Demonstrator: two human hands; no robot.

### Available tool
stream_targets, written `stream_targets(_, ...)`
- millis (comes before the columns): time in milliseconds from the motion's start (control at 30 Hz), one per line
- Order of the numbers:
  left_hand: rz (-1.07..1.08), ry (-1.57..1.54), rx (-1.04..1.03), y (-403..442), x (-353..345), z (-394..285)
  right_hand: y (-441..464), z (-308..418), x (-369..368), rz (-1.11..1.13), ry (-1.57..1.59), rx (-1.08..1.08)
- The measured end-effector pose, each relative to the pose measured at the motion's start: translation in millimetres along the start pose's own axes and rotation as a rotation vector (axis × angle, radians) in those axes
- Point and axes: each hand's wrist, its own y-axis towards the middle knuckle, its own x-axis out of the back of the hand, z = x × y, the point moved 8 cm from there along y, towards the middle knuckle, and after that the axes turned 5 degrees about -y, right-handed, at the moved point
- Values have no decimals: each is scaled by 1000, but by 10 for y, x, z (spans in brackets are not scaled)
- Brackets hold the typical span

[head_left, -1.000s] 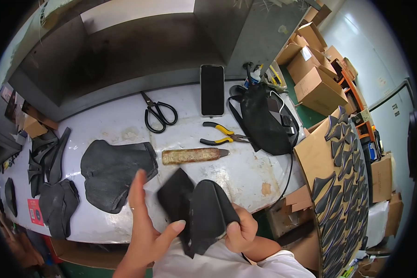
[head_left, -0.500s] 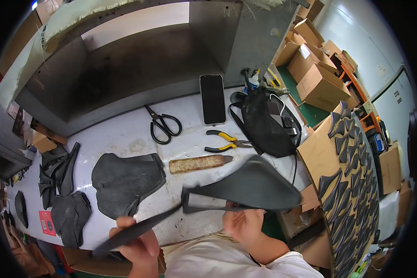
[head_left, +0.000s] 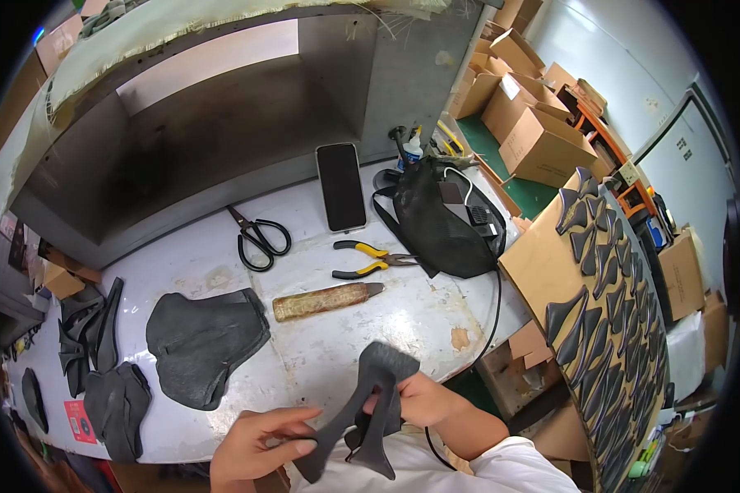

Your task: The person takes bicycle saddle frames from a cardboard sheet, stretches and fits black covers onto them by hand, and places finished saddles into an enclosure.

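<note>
A dark grey, curved piece of sheet material (head_left: 376, 411) hangs in front of the white shirt, its two long arms pointing down. My right hand (head_left: 423, 401) is closed round its upper right side, fingers partly behind it. My left hand (head_left: 263, 444) is beside the piece's lower left arm, thumb and fingers apart. Farther up the white table lie a larger stack of dark pieces (head_left: 205, 345), a worn wrapped tool (head_left: 325, 302), yellow-black pliers (head_left: 374, 261) and black scissors (head_left: 259, 240).
A phone (head_left: 341, 189) and black bag (head_left: 440, 218) lie toward the back beneath a grey metal frame (head_left: 247, 177). More dark pieces (head_left: 117, 411) sit at left. A cardboard sheet (head_left: 534, 267) with many dark pieces stands at right, near cartons (head_left: 547, 148).
The piece was folded, then spread wide between both hands, and now hangs narrow from my right hand. My left hand has let go of it. The whole view has shifted.
</note>
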Motion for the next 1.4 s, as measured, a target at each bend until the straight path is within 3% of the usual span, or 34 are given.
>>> stream_targets(67, 46, -20, 66, 61, -168, -184, 51, 102, -99, 12, -44, 89)
stream_targets(133, -77, -153, -66, 121, -273, -424, 85, 72, -235, 167, -337, 167)
stream_targets(200, -116, -87, -111, 178, -286, -414, 86, 154, -281, 154, -321, 136)
stream_targets(267, -31, -50, -255, 185, -319, -449, 47, 352, -150, 50, 34, 309)
stream_targets(300, -32, -56, -260, 188, -317, -449, 41, 392, -26, 143, 404, 532)
stream_targets(333, -27, -31, -268, 184, -331, -459, 47, 336, 73, 74, 494, 598)
stream_targets(400, -12, 25, -285, 178, -364, -510, -5, 223, -18, 130, 20, 379)
stream_targets(600, 44, -125, -243, 204, -401, -511, 30, 239, -79, -2, -81, 372)
stream_targets(667, 36, -67, -232, 213, -397, -534, 42, 261, -50, -9, -26, 455)
stream_targets(1000, -24, 196, -326, 132, -463, -561, 63, 137, -152, -15, 165, 368)
stream_targets(1200, -115, 221, -338, 132, -438, -629, -129, 364, -159, -203, -289, 627)
stream_targets(1267, 58, 16, -204, 152, -462, -504, -143, 278, -22, -254, -150, 579)
stream_targets(1300, 95, -5, -115, 158, -446, -438, -94, 64, -2, -258, 464, 421)
stream_targets(1333, 102, -1, -113, 147, -450, -425, -44, 9, 23, -158, 494, 256)
stream_targets(1400, -56, 70, -258, 91, -363, -491, 31, 27, -63, -37, 109, 142)
